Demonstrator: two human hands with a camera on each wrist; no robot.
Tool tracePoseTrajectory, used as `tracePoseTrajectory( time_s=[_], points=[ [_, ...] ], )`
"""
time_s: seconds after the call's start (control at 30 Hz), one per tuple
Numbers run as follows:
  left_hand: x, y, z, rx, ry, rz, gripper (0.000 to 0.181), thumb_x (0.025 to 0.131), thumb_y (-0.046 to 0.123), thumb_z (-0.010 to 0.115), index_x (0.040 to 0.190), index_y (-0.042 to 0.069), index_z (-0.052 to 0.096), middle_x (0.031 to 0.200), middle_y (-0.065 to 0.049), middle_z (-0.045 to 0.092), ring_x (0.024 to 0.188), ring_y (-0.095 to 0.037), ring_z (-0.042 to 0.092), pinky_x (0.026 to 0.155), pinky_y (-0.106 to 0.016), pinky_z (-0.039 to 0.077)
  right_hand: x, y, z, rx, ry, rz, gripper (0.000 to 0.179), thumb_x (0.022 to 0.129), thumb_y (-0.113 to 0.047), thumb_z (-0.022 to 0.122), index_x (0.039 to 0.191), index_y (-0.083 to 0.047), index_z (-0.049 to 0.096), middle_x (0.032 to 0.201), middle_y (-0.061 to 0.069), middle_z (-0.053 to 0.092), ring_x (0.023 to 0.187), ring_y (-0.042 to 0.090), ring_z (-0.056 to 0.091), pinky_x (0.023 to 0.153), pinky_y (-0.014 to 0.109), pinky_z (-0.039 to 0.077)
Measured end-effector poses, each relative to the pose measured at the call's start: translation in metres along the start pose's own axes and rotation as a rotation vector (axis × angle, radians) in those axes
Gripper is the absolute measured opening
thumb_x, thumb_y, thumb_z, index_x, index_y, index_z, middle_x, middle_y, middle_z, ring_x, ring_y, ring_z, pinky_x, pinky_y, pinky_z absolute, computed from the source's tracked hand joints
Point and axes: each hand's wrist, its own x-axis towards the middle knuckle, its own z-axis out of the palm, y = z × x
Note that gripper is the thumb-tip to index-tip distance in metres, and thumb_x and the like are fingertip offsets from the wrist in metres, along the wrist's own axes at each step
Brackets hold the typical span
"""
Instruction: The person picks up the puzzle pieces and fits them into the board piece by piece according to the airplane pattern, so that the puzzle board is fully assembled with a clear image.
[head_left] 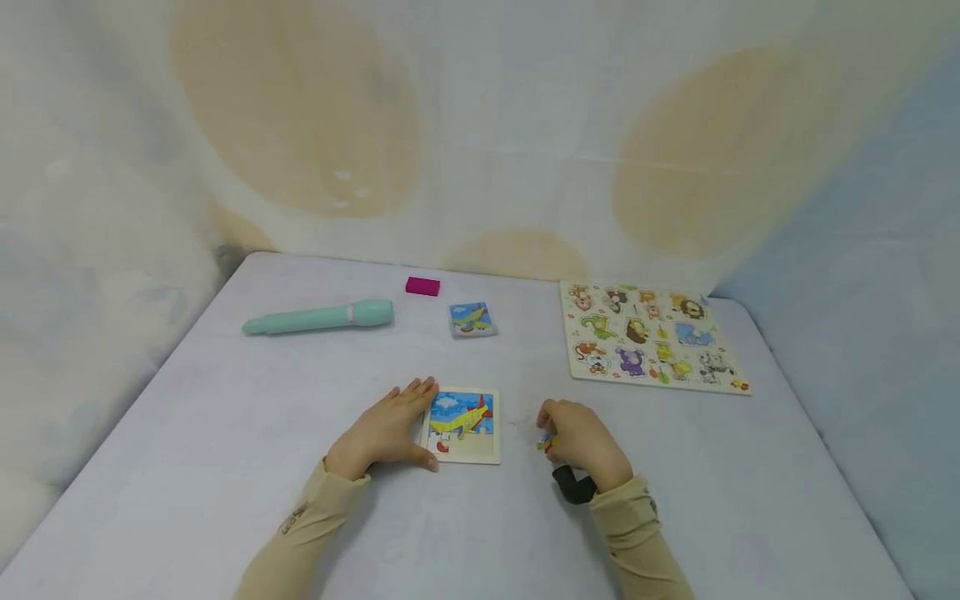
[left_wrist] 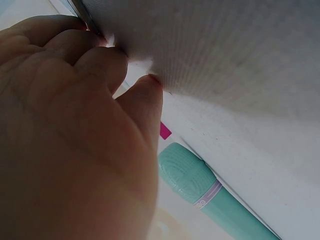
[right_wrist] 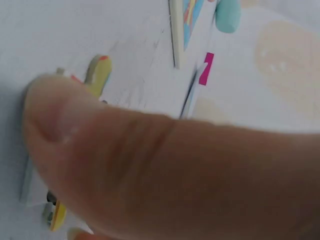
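Note:
A small jigsaw puzzle (head_left: 472,450) in a pale wooden frame, with a yellow airplane on blue sky, lies flat on the table; its lower right part shows bare board. My left hand (head_left: 386,425) rests at its left side, fingers along the upper left edge and thumb by the lower left corner. To the right of the frame, my right hand (head_left: 585,437) pinches a small colourful puzzle piece (head_left: 546,443) close to the tabletop. In the right wrist view the thumb (right_wrist: 125,160) covers most of it, and a yellow piece end (right_wrist: 101,72) sticks out beyond.
Behind the frame lies a small airplane picture card (head_left: 472,320). A magenta block (head_left: 423,287) and a mint-green microphone-shaped object (head_left: 322,318) are at the back left. An animal puzzle board (head_left: 648,342) lies at the back right. Draped cloth surrounds the table.

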Motion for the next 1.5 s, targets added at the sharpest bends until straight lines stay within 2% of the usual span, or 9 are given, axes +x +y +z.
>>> tracePoseTrajectory(
  time_s=[0.23, 0.43, 0.57, 0.67, 0.83, 0.93, 1.07, 1.3, 1.5],
  points=[
    [0.002, 0.001, 0.0, 0.004, 0.002, 0.004, 0.113, 0.065, 0.046, 0.087, 0.152, 0.003, 0.028, 0.161, -0.012, 0.024, 0.151, -0.03, 0.018, 0.123, -0.051, 0.016, 0.002, 0.004, 0.0, 0.043, 0.043, 0.01, 0.021, 0.075, 0.005, 0.076, 0.089, -0.006, 0.065, 0.082, 0.007, 0.067, 0.072, 0.017, 0.056, 0.063, 0.029, 0.049],
    [0.001, 0.002, 0.0, 0.012, -0.003, 0.0, 0.113, 0.065, 0.045, 0.087, 0.152, 0.003, 0.028, 0.161, -0.012, 0.024, 0.15, -0.03, 0.018, 0.123, -0.051, 0.016, 0.006, -0.002, 0.002, 0.112, 0.15, -0.078, 0.013, 0.086, 0.001, 0.066, 0.092, -0.01, 0.072, 0.082, 0.005, 0.071, 0.065, 0.012, 0.054, 0.057, 0.024, 0.044],
    [0.001, 0.003, -0.002, 0.006, -0.006, -0.001, 0.113, 0.065, 0.046, 0.087, 0.152, 0.004, 0.028, 0.161, -0.011, 0.023, 0.151, -0.029, 0.017, 0.123, -0.051, 0.015, 0.009, -0.014, 0.002, 0.171, 0.175, -0.132, 0.017, 0.088, -0.009, 0.068, 0.101, -0.018, 0.073, 0.081, 0.0, 0.071, 0.064, 0.009, 0.055, 0.056, 0.023, 0.044],
    [0.002, 0.003, -0.003, -0.003, -0.004, 0.004, 0.113, 0.065, 0.045, 0.087, 0.152, 0.002, 0.028, 0.161, -0.012, 0.023, 0.151, -0.03, 0.018, 0.123, -0.052, 0.015, 0.012, -0.024, 0.009, 0.209, 0.189, -0.201, 0.02, 0.086, -0.011, 0.072, 0.105, -0.016, 0.072, 0.077, -0.001, 0.071, 0.061, 0.007, 0.054, 0.054, 0.021, 0.043],
    [0.003, 0.002, -0.001, 0.002, -0.004, -0.005, 0.113, 0.065, 0.046, 0.087, 0.152, 0.004, 0.028, 0.161, -0.011, 0.024, 0.151, -0.029, 0.018, 0.123, -0.051, 0.015, 0.02, -0.036, 0.028, 0.271, 0.183, -0.337, 0.013, 0.081, -0.01, 0.077, 0.09, -0.01, 0.068, 0.073, 0.001, 0.071, 0.059, 0.003, 0.053, 0.052, 0.016, 0.044],
    [0.004, 0.002, 0.0, 0.006, -0.005, -0.014, 0.113, 0.065, 0.047, 0.086, 0.152, 0.005, 0.027, 0.161, -0.009, 0.023, 0.151, -0.027, 0.017, 0.123, -0.05, 0.015, 0.022, -0.042, 0.035, 0.325, 0.136, -0.368, 0.01, 0.08, -0.008, 0.077, 0.083, -0.009, 0.067, 0.073, 0.001, 0.07, 0.06, 0.002, 0.055, 0.053, 0.015, 0.046],
    [0.003, 0.001, 0.0, 0.0, -0.003, -0.012, 0.113, 0.065, 0.046, 0.087, 0.152, 0.004, 0.028, 0.161, -0.01, 0.023, 0.151, -0.028, 0.018, 0.123, -0.051, 0.015, 0.024, -0.047, 0.042, 0.357, 0.088, -0.366, 0.005, 0.083, -0.009, 0.075, 0.083, -0.009, 0.07, 0.075, -0.001, 0.069, 0.064, 0.003, 0.056, 0.057, 0.016, 0.048],
    [0.0, 0.002, 0.0, -0.012, 0.001, -0.001, 0.112, 0.065, 0.045, 0.087, 0.151, 0.002, 0.029, 0.16, -0.013, 0.025, 0.15, -0.031, 0.019, 0.122, -0.052, 0.016, 0.028, -0.052, 0.05, 0.314, 0.05, -0.352, 0.003, 0.083, -0.009, 0.074, 0.084, -0.009, 0.072, 0.077, -0.002, 0.068, 0.066, 0.006, 0.053, 0.058, 0.017, 0.045],
    [-0.001, 0.001, -0.002, 0.0, 0.01, 0.006, 0.112, 0.066, 0.046, 0.086, 0.151, 0.001, 0.029, 0.16, -0.014, 0.025, 0.15, -0.032, 0.02, 0.122, -0.053, 0.017, 0.029, -0.058, 0.055, 0.207, 0.099, -0.308, 0.009, 0.081, -0.017, 0.078, 0.086, -0.012, 0.073, 0.088, 0.0, 0.058, 0.079, 0.01, 0.051, 0.068, 0.022, 0.044]
  ],
)
